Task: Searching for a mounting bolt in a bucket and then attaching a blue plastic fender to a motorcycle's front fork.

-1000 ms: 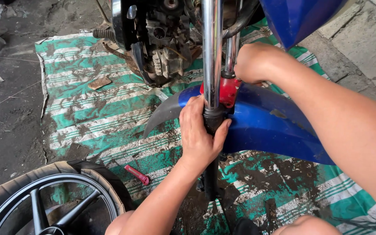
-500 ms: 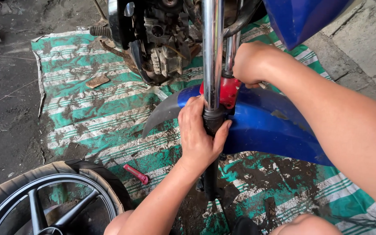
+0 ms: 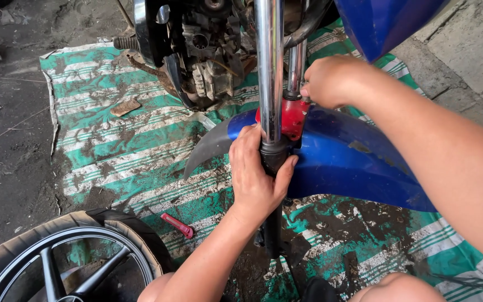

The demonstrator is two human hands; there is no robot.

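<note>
Fork tube [image 3: 269,67], a chrome one, runs down the middle of the view, and the left hand [image 3: 259,173] is wrapped around it just where the shiny part meets the dark lower leg; fingers curl round the left side and the thumb presses on the right, so the grip is closed fully on the tube. Held that low, the hand looks to be steadying the tube so it cannot turn or slide. The right hand [image 3: 331,81] is closed in a fist at the top of the second fork tube [image 3: 296,70], just behind the first, fingertips pinched on something small there; what exactly it pinches is hidden by the knuckles. Right below that fist sits a red bracket [image 3: 293,117], between the two tubes and touching the blue mudguard [image 3: 347,162], which arches off to the right and tapers to a grey tip on the left. The mudguard seems to hang on that bracket, which would explain both hands working so close to it. Beyond the tubes, far and to the left, is the bare engine [image 3: 208,72]. Everything rests over a muddy green-and-white striped tarp [image 3: 113,145] spread on the dirt floor, apparently to keep parts out of the grit. A small red-handled tool [image 3: 178,225] lies on the tarp near the left forearm, and a black wheel [image 3: 62,263] lies on cardboard at the near left.
</note>
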